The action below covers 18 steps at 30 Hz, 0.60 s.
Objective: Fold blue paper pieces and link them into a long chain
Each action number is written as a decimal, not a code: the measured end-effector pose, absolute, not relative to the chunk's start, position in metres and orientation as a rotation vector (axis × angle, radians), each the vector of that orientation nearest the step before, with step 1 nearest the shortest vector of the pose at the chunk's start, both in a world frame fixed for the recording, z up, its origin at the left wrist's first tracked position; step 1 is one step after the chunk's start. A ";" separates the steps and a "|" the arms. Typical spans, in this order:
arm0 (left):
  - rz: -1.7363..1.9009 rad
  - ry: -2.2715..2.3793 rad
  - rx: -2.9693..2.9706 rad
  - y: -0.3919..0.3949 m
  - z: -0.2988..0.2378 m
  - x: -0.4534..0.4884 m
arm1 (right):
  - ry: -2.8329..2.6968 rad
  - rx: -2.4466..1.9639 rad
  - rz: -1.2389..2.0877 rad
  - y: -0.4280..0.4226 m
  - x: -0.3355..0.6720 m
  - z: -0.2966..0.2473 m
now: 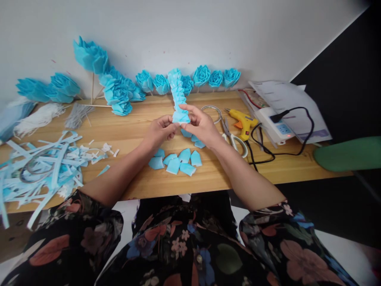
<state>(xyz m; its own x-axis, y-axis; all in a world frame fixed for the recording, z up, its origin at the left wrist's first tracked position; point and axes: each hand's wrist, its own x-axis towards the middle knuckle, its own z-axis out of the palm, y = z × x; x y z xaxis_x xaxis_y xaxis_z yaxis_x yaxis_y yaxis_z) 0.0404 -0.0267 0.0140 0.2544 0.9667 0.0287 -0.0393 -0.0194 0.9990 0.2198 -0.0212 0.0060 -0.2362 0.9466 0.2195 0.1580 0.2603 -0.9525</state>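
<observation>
We pinched the near end of a blue petal strip between our left hand and right hand, fingers and thumbs drawn closed on its two edges. The strip sat between both hands and stretched beyond them, while loose blue petals lay nearer us on the desk.

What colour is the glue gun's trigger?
The trigger is orange, on a yellow glue gun, best seen in the head view.
</observation>
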 end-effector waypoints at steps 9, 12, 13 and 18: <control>1.042 0.975 1.301 -0.027 0.014 0.041 | -1.672 -1.056 0.972 -0.020 0.219 0.006; 1.018 0.976 1.267 -0.026 0.014 0.041 | -1.652 -1.068 0.960 -0.018 0.219 0.004; 1.010 0.972 1.257 -0.026 0.014 0.041 | -1.643 -1.070 0.960 -0.018 0.219 0.003; 1.015 0.935 1.243 -0.024 0.010 0.041 | -1.599 -1.071 0.980 -0.015 0.220 0.000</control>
